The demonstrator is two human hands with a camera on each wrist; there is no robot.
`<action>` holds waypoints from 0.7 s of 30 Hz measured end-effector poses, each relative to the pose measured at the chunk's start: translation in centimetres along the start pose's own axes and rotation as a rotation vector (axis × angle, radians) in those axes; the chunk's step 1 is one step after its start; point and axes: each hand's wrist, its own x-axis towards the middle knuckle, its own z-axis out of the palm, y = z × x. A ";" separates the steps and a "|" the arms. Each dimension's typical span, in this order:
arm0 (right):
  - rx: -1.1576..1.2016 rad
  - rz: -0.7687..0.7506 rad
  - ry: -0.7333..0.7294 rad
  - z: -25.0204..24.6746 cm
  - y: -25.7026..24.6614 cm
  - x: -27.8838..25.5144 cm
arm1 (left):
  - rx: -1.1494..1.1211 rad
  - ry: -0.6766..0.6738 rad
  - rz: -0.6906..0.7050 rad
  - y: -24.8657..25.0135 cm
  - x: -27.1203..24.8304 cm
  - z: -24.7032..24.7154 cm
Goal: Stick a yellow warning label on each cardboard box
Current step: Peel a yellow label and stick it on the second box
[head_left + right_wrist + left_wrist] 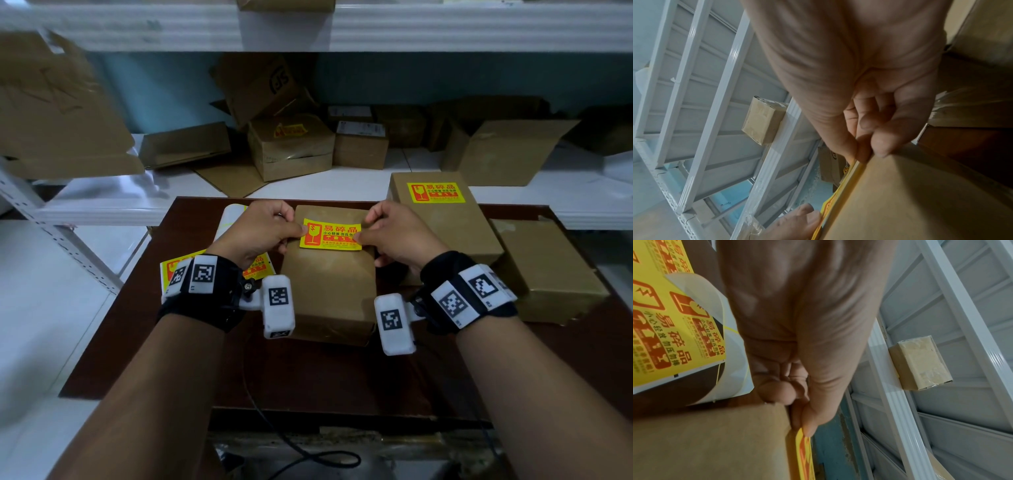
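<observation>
A yellow warning label (331,237) with red print lies over the far end of a brown cardboard box (329,284) on the dark table. My left hand (270,229) pinches the label's left edge and my right hand (387,229) pinches its right edge. In the left wrist view my thumb (813,421) holds the label (804,456) edge-on above the box (711,441). In the right wrist view my fingertips (869,149) pinch the label (840,191) at the box top (920,203). Whether the label is stuck down I cannot tell.
A sheet of spare labels (255,269) and peeled backing (229,219) lie left of the box. A labelled box (442,212) and a plain box (544,270) stand to the right. Several boxes, one labelled (291,147), crowd the white shelf (102,209) behind.
</observation>
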 end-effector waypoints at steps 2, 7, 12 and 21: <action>-0.002 -0.002 0.007 0.1 0.0 0.0 | 0.003 0.004 0.001 0.0 0.0 0.0; -0.020 -0.003 0.010 0.2 0.0 0.1 | 0.013 0.013 -0.015 0.0 0.1 0.1; -0.030 0.006 0.006 0.2 -0.1 0.0 | 0.017 0.020 -0.046 0.1 0.2 0.1; -0.053 0.009 0.007 0.4 -0.2 0.1 | 0.034 0.043 -0.075 0.1 0.4 0.3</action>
